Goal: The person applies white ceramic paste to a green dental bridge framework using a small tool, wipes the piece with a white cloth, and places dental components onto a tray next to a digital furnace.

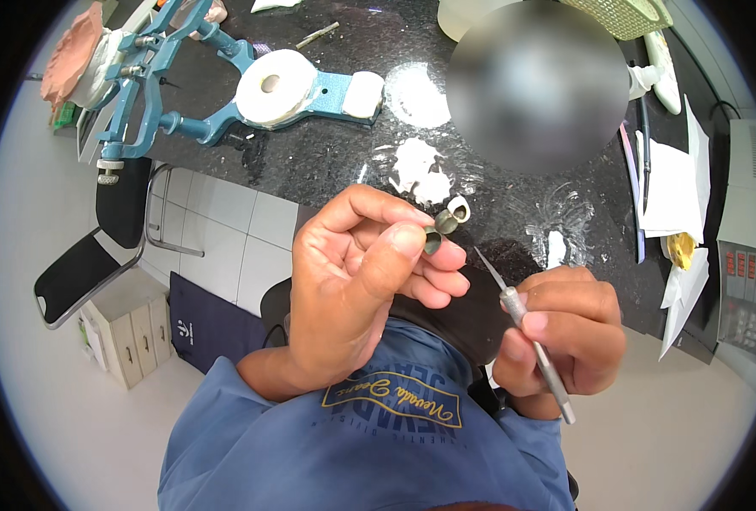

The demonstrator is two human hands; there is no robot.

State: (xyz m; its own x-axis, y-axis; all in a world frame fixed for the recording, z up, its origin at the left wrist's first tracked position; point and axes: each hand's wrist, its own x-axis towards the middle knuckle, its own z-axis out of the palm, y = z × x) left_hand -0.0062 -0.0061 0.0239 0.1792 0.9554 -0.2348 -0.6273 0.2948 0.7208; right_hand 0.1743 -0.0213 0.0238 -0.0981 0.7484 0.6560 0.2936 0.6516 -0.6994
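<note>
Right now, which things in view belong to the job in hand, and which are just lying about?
In use:
small dark piece with a white end, in the left hand
pointed metal tool, in the right hand

Apparently just lying about:
blue frame
white patches on the dark counter
white paper

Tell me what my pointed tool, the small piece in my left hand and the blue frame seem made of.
Pointed tool: probably metal; dull silver with glints. Small piece: perhaps metal or wax, uncertain; smooth grey-green, one pale end. Blue frame: likely painted metal; even colour, slight sheen.
</note>
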